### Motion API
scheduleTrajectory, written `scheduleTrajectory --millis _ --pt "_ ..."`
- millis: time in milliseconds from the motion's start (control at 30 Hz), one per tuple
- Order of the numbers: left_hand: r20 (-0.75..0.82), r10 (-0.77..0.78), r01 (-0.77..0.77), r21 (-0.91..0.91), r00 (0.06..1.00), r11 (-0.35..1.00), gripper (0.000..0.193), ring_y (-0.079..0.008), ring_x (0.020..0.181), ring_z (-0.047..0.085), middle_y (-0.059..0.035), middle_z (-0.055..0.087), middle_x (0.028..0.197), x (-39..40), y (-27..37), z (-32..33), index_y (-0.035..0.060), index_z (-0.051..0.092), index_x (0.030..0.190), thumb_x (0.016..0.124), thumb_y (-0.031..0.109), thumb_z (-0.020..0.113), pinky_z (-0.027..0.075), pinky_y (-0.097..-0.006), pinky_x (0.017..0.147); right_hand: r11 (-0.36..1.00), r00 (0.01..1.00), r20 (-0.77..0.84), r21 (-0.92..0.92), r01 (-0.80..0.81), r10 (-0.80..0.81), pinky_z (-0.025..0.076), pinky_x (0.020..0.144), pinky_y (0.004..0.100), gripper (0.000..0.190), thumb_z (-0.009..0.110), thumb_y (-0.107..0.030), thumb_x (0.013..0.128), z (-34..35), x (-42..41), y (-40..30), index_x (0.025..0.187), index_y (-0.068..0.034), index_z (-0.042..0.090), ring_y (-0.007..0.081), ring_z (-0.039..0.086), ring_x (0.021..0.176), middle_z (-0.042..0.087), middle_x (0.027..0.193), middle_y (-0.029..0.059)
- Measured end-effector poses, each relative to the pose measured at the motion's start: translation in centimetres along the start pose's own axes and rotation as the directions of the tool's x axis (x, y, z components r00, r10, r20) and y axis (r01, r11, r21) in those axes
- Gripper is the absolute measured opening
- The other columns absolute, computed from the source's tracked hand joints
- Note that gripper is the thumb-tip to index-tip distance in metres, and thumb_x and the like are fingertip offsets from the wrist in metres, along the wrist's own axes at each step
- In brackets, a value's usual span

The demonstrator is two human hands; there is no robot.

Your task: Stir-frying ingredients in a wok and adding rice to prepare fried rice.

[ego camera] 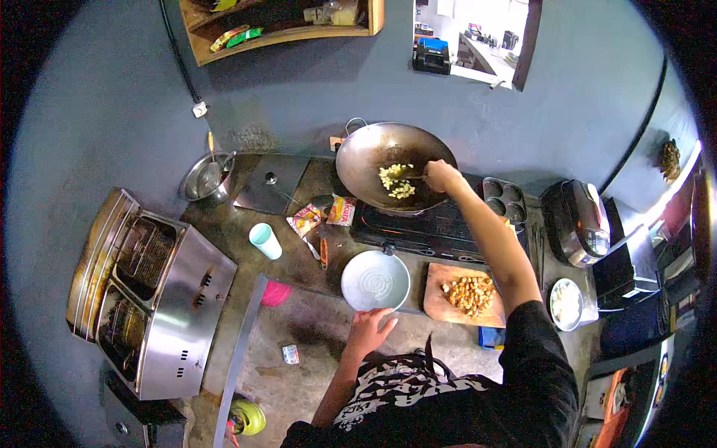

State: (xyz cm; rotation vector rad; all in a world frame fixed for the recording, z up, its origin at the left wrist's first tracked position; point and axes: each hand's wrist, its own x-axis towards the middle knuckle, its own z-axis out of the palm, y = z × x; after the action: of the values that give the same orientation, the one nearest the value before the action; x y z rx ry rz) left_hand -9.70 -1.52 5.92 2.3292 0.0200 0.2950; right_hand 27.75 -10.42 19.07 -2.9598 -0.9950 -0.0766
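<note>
My right hand (442, 176) grips a metal spatula (411, 176), its blade down in a large steel wok (364, 162). Pale chopped pieces of food (400, 190) lie in the wok around the blade. Below the wok, a pale grey bowl (375, 280) with no food visible inside sits at the counter's front edge. My left hand (369, 331) is at its near rim, fingertips against it and thumb apart; whether they grip the rim is unclear. Right of the bowl, a wooden cutting board (440, 291) holds a heap of browned, diced food (470, 295).
The wok stands on a black gas stove (420, 229). Left are open seasoning packets (340, 210), an orange-handled knife (324, 253), a mint cup (265, 241) and a steel fryer (179, 313). A mould pan (504, 199), rice cooker (577, 224) and white bowl (566, 305) stand right.
</note>
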Motion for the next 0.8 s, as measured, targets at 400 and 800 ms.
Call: scheduleTrajectory --millis 400,800 --pt "-0.001 -0.006 0.006 -0.015 1.0 1.0 0.033 -0.024 0.09 0.056 -0.0096 0.061 0.097 -0.2 0.2 0.0 0.0075 0.059 0.1 0.081 0.034 0.053 0.036 -0.0369 0.083 0.997 0.999 0.039 0.073 0.008 -0.011 0.049 0.069 0.0427 0.023 0.057 -0.02 0.072 0.9 0.9 1.5 0.08 0.001 0.061 0.0351 0.059 0.082 0.059 0.083 0.0248" --pt "-0.029 0.007 -0.006 0.047 1.0 0.999 0.034 -0.0237 0.087 0.057 -0.0078 0.061 0.096 -0.1 0.1 -0.1 0.0101 0.059 0.1 0.081 0.037 0.052 0.036 -0.0392 0.084 0.999 0.996 0.073 -0.033 -0.038 0.04 0.047 0.075 0.0427 0.026 0.052 -0.024 0.077 -2.2 -0.9 -0.6 0.092 -0.004 0.061 0.0337 0.057 0.088 0.06 0.09 0.0194"
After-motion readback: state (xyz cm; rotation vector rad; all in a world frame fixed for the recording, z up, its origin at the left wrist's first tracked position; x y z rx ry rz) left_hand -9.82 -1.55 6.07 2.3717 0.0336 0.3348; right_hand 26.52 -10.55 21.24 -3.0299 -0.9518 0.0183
